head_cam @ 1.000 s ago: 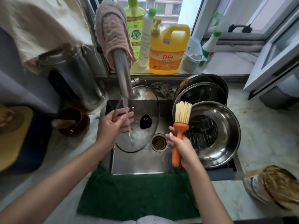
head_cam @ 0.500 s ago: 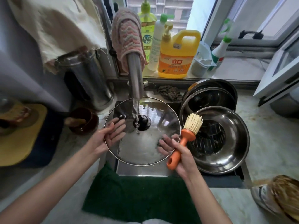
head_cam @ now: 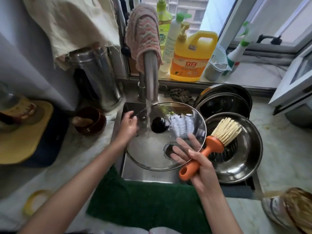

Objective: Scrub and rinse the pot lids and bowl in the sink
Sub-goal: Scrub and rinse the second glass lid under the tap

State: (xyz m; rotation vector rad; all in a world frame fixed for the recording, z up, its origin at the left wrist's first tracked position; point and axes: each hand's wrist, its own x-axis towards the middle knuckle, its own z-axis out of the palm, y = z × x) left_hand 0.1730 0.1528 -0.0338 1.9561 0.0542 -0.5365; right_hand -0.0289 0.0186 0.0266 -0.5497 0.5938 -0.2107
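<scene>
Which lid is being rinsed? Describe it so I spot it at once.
Find the sink below the window, where the tap runs. Held over it under the stream is a round glass lid with a black knob, the left hand gripping its rim and the right hand, which holds an orange brush, steadying it. Unlike the steel bowl beside it, it is see-through.

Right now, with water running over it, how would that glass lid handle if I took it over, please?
Probably slippery: the glass lid is wet under the running water. Likely stiff yet breakable, being clear glass.
</scene>
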